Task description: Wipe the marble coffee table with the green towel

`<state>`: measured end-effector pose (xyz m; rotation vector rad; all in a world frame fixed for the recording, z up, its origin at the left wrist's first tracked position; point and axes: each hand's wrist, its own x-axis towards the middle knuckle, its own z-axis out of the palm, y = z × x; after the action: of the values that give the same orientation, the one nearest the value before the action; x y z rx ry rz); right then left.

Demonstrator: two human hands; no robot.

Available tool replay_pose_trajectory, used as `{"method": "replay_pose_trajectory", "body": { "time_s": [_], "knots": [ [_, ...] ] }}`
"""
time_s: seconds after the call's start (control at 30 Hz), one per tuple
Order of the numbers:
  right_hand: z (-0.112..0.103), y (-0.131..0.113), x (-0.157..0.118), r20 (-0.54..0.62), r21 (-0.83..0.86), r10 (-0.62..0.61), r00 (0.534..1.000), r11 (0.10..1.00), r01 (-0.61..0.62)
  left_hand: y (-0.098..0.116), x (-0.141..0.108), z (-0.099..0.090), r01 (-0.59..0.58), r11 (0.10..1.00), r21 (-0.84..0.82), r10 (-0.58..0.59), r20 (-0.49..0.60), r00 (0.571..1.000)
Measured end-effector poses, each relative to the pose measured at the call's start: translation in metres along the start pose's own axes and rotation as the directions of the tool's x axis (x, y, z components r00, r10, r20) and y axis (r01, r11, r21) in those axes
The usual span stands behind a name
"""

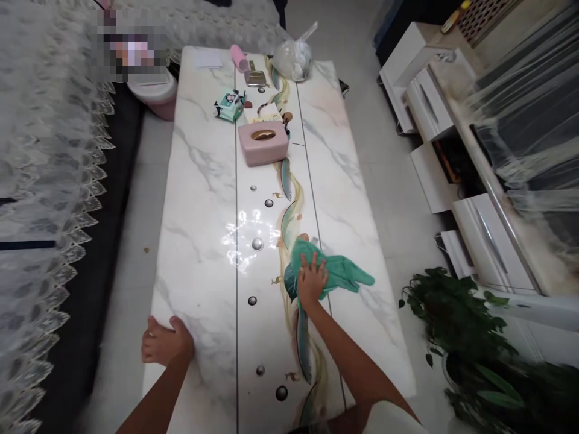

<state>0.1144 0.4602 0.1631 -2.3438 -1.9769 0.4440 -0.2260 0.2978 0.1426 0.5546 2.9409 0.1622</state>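
Observation:
My right hand [312, 280] lies on a green cloth [346, 271], its fingers spread and pressing down. The cloth is bunched under my fingers and trails off to the right. Beneath it is a long table [199, 265] with a white marble-look top and a printed band of wavy leaves and silver balls. At the table's left edge rests my left hand [166, 340], thumb apart from the fingers, with the fingertips bent over the edge and partly hidden. It holds no loose thing.
Farther up the table stand a pink tissue box [263, 144], a green wipes pack [230, 105], a pink cup [239, 58], a metal tin [256, 78] and a tied plastic bag [294, 59]. A lace-covered sofa [49, 150] is left; a leafy plant [456, 313] and white cabinet [493, 241] are right.

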Motion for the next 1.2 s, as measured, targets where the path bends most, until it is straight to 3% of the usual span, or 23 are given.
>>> {"method": "replay_pose_trajectory", "body": {
  "time_s": [0.07,0.2,0.47,0.53,0.63,0.67,0.7,0.73,0.87,0.93,1.03,1.2],
  "knots": [
    [0.009,-0.033,-0.008,0.086,0.024,-0.150,0.985,0.989,0.149,0.001,-0.001,0.000,0.043,0.999,-0.020,-0.044,-0.057,0.997],
    [0.016,-0.071,-0.023,0.229,0.082,-0.406,0.884,0.914,0.398,0.003,-0.002,0.000,0.035,0.999,0.003,-0.035,-0.076,0.997],
    [-0.032,-0.066,0.001,0.392,0.129,-0.551,0.737,0.826,0.549,-0.003,0.002,0.006,0.044,0.999,-0.001,-0.044,-0.075,0.996],
    [-0.036,-0.061,0.016,0.398,0.129,-0.656,0.641,0.732,0.668,-0.004,0.003,0.008,0.044,0.999,0.000,-0.044,-0.088,0.995],
    [-0.034,-0.053,0.045,0.394,0.131,-0.801,0.450,0.533,0.836,-0.003,0.003,0.008,0.046,0.999,0.006,-0.046,-0.098,0.994],
    [-0.033,-0.052,0.055,0.389,0.119,-0.822,0.415,0.492,0.862,-0.002,0.003,0.007,0.046,0.999,0.005,-0.045,-0.096,0.994],
    [-0.031,-0.051,0.063,0.378,0.096,-0.828,0.413,0.479,0.873,-0.001,0.002,0.007,0.043,0.999,0.003,-0.042,-0.093,0.995],
    [-0.030,-0.051,0.071,0.361,0.065,-0.821,0.441,0.494,0.867,0.000,0.002,0.006,0.041,0.999,0.002,-0.040,-0.091,0.995],
    [-0.021,-0.059,0.074,0.288,-0.031,-0.702,0.651,0.673,0.739,0.004,-0.001,0.002,0.037,0.999,-0.003,-0.037,-0.079,0.996],
    [-0.016,-0.065,0.061,0.282,-0.023,-0.658,0.698,0.723,0.690,0.005,-0.002,0.001,0.036,0.999,-0.010,-0.036,-0.077,0.996],
    [-0.006,-0.074,0.030,0.283,-0.008,-0.636,0.718,0.747,0.665,0.008,-0.003,-0.001,0.033,0.999,-0.023,-0.034,-0.076,0.997],
    [0.011,-0.091,-0.016,0.269,0.019,-0.671,0.691,0.721,0.693,0.009,-0.003,-0.001,0.015,0.999,-0.039,-0.018,-0.082,0.997]
  ]
}}
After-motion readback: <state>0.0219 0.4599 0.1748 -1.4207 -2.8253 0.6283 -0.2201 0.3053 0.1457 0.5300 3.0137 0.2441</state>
